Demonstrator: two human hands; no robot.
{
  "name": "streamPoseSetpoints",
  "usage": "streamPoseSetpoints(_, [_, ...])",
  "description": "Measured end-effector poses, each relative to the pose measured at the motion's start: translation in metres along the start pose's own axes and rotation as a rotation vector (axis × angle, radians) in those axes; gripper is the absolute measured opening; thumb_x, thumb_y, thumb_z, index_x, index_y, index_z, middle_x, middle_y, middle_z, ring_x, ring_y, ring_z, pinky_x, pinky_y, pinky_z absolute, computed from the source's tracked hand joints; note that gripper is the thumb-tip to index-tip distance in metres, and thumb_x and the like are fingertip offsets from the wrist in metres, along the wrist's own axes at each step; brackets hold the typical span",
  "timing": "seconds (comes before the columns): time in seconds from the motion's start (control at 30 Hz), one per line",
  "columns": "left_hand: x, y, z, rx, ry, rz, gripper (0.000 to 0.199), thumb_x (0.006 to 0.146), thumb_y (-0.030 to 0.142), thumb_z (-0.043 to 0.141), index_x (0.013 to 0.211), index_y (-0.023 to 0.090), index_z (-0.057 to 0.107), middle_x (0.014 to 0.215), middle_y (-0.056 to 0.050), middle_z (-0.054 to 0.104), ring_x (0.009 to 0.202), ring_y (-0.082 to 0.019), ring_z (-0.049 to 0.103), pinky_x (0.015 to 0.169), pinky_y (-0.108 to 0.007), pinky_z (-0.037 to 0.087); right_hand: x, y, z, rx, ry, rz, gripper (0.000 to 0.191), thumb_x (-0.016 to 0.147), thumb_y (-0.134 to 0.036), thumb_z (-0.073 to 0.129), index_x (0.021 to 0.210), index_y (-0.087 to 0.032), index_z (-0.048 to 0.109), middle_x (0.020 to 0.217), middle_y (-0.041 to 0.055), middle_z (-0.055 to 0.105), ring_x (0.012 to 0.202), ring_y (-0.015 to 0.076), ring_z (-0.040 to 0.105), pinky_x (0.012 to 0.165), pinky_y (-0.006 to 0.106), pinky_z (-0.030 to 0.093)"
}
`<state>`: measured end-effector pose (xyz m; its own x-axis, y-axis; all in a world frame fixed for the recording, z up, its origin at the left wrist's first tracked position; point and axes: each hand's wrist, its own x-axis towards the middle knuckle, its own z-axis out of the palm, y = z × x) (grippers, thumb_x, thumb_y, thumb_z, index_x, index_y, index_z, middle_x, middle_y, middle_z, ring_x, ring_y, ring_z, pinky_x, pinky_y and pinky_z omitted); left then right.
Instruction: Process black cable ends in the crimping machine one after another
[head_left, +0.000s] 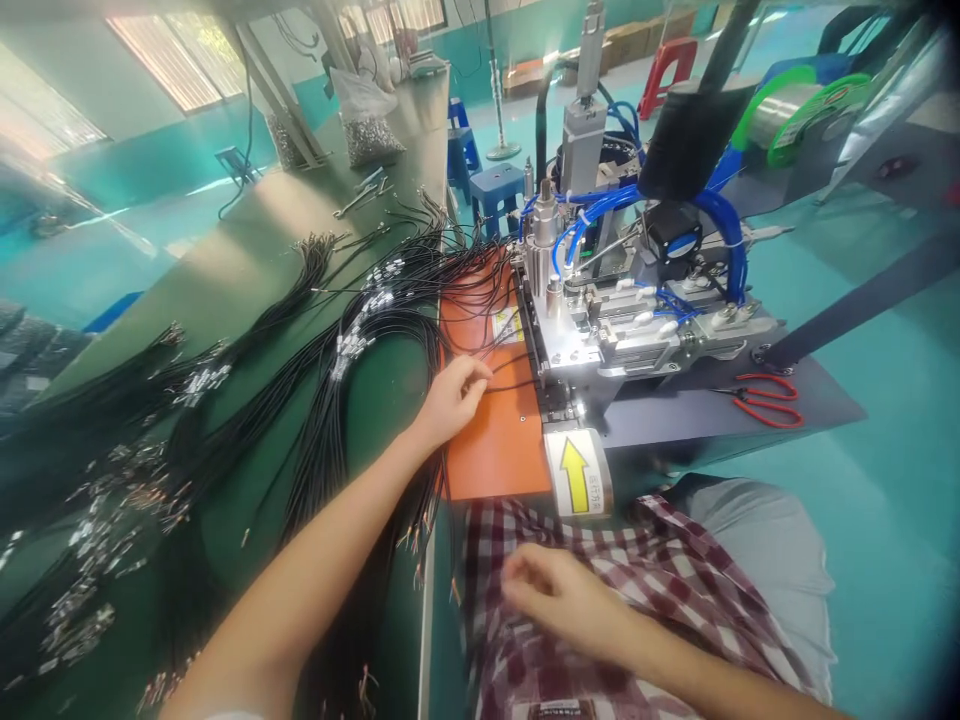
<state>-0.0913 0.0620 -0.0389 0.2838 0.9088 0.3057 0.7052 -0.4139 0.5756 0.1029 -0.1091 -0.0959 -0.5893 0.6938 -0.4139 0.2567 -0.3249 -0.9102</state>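
My left hand [454,400] reaches over an orange panel [495,450], thumb and fingertips pinched on a thin black cable [514,385] that runs to the front of the metal machine [570,330]. Over my lap, my right hand [555,595] hovers with curled fingers, a little blurred, and I see nothing in it. Left of the panel, a thick bundle of black cables [322,430] with pale metallic connectors [356,340] lies curved on the green table. More cables spill across the upper part of the panel beside the machine.
Blue air hoses [727,225] loop above the machine. Red-handled pliers [769,400] lie on its grey base. A label with a yellow arrow [576,475] hangs at the front edge. Further cable bundles [97,400] and a bag of small parts [367,130] occupy the green table.
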Motion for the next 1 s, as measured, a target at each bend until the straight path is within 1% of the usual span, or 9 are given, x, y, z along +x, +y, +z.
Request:
streamPoseSetpoints(0.1, [0.001, 0.005, -0.030, -0.049, 0.108, -0.033, 0.024, 0.095, 0.023, 0.039, 0.106, 0.012, 0.057, 0.102, -0.007, 0.066, 0.089, -0.014, 0.062, 0.078, -0.027, 0.051, 0.016, -0.024, 0.030, 0.223, -0.155, 0.054, 0.028, 0.077, -0.039, 0.065, 0.095, -0.018, 0.058, 0.075, -0.0017, 0.061, 0.051, 0.0087, 0.051, 0.047, 0.020, 0.038])
streamPoseSetpoints(0.17, [-0.003, 0.017, -0.056, -0.063, 0.138, -0.041, 0.031, 0.097, 0.024, 0.031, 0.114, 0.012, 0.054, 0.108, -0.005, 0.064, 0.095, -0.015, 0.060, 0.080, -0.027, 0.048, 0.015, -0.039, 0.034, 0.213, -0.207, 0.092, 0.019, 0.078, -0.036, 0.064, 0.080, -0.018, 0.057, 0.069, -0.0013, 0.062, 0.048, 0.0084, 0.050, 0.045, 0.019, 0.037])
streamPoseSetpoints(0.23, [-0.013, 0.037, -0.075, -0.067, 0.108, -0.029, 0.028, 0.097, 0.025, 0.034, 0.111, 0.014, 0.055, 0.104, -0.003, 0.064, 0.096, -0.015, 0.059, 0.081, -0.027, 0.047, 0.006, -0.056, 0.023, 0.090, -0.122, 0.084, 0.014, 0.085, -0.029, 0.053, 0.075, -0.020, 0.053, 0.065, -0.0013, 0.062, 0.047, 0.0098, 0.049, 0.045, 0.020, 0.035])
streamPoseSetpoints(0.3, [-0.025, 0.063, -0.080, -0.076, -0.057, 0.013, 0.016, 0.092, 0.026, 0.050, 0.095, 0.017, 0.063, 0.092, -0.001, 0.067, 0.089, -0.015, 0.060, 0.080, -0.027, 0.048, -0.007, -0.074, 0.000, -0.179, 0.041, -0.063, 0.017, 0.086, -0.023, 0.050, 0.069, -0.020, 0.052, 0.062, -0.0007, 0.062, 0.054, 0.0123, 0.052, 0.051, 0.022, 0.035])
streamPoseSetpoints(0.4, [-0.035, 0.100, -0.063, -0.049, -0.486, 0.104, 0.036, 0.083, 0.036, 0.066, 0.115, 0.023, 0.059, 0.113, -0.006, 0.065, 0.105, -0.024, 0.057, 0.089, -0.038, 0.048, -0.023, -0.094, -0.040, -0.429, 0.333, -0.248, 0.024, 0.090, -0.027, 0.047, 0.066, -0.021, 0.049, 0.060, -0.0009, 0.055, 0.053, 0.0129, 0.046, 0.051, 0.026, 0.030])
streamPoseSetpoints(0.47, [-0.033, 0.114, -0.046, -0.103, -0.567, 0.104, 0.038, 0.087, 0.037, 0.060, 0.122, 0.022, 0.053, 0.112, -0.008, 0.065, 0.102, -0.023, 0.058, 0.087, -0.037, 0.048, -0.027, -0.100, -0.062, -0.432, 0.459, -0.272, 0.023, 0.090, -0.028, 0.047, 0.068, -0.021, 0.051, 0.060, -0.0015, 0.053, 0.053, 0.0128, 0.044, 0.052, 0.026, 0.031])
streamPoseSetpoints(0.6, [-0.017, 0.114, -0.016, -0.269, -0.567, 0.006, 0.017, 0.094, 0.026, 0.045, 0.104, 0.022, 0.059, 0.093, -0.003, 0.068, 0.081, -0.017, 0.062, 0.072, -0.028, 0.048, -0.028, -0.096, -0.092, -0.219, 0.486, -0.181, 0.009, 0.087, -0.029, 0.054, 0.088, -0.022, 0.060, 0.064, -0.0033, 0.056, 0.056, 0.0125, 0.049, 0.051, 0.023, 0.037])
streamPoseSetpoints(0.7, [-0.010, 0.104, -0.001, -0.367, -0.535, -0.085, 0.018, 0.094, 0.023, 0.044, 0.094, 0.022, 0.062, 0.085, 0.000, 0.069, 0.075, -0.015, 0.062, 0.067, -0.025, 0.046, -0.030, -0.090, -0.102, -0.201, 0.586, -0.117, 0.014, 0.082, -0.028, 0.061, 0.095, -0.022, 0.062, 0.069, -0.0031, 0.059, 0.056, 0.0120, 0.050, 0.051, 0.023, 0.038])
streamPoseSetpoints(1.0, [-0.015, 0.099, 0.013, -0.414, -0.434, -0.158, 0.018, 0.095, 0.028, 0.045, 0.089, 0.023, 0.061, 0.083, 0.002, 0.068, 0.074, -0.013, 0.062, 0.067, -0.022, 0.045, -0.015, -0.092, -0.108, -0.195, 0.688, -0.184, 0.009, 0.083, -0.028, 0.062, 0.087, -0.021, 0.065, 0.071, -0.0015, 0.061, 0.056, 0.0113, 0.052, 0.054, 0.024, 0.042])
